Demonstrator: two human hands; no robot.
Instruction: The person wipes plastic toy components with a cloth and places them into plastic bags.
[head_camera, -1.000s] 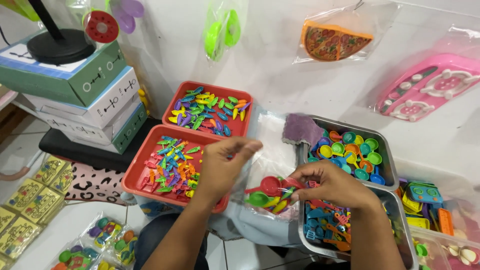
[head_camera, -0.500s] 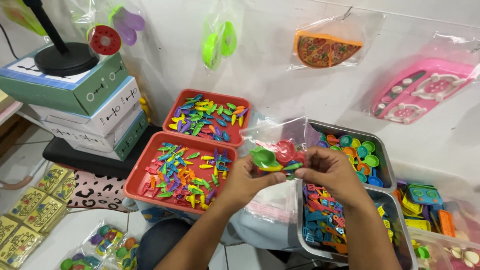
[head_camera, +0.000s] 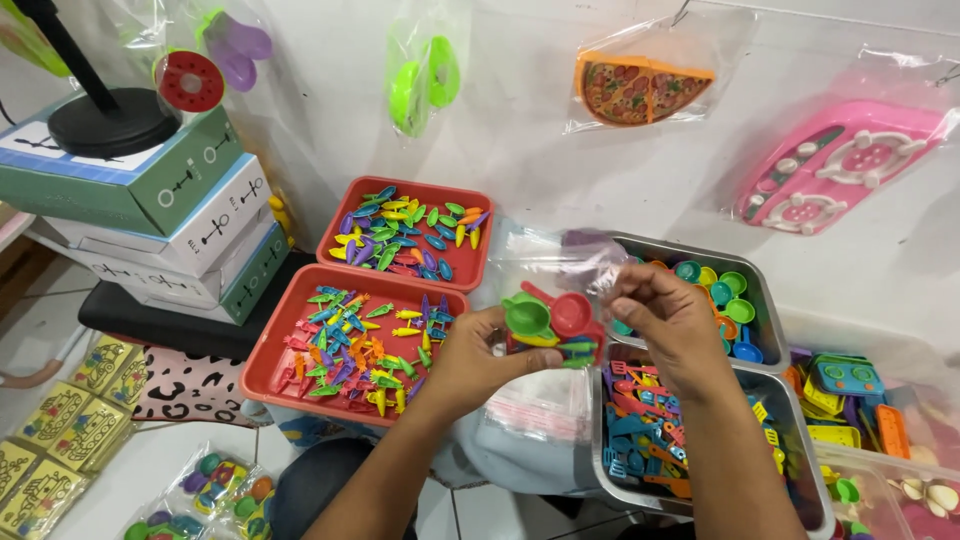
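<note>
While the left hand (head_camera: 478, 358) and right hand (head_camera: 662, 318) both pinch a clear plastic bag (head_camera: 552, 285) holding little green and red toy pans, two red trays (head_camera: 268, 372) sit left full of tiny colourful utensils, and metal trays (head_camera: 762, 300) right hold more pans and spatulas.

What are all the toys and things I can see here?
Red trays: two, full of small colourful toy pieces, left.
Metal trays: two, colourful toy pans and tools, right.
Stacked boxes: green and white, far left.
Hanging bags: toy pizza, pink toy stove, on the wall.
Clear bag: one, holding green, red toy pans, centre.
Left hand: grips the pans.
Right hand: pinches the bag.
</note>
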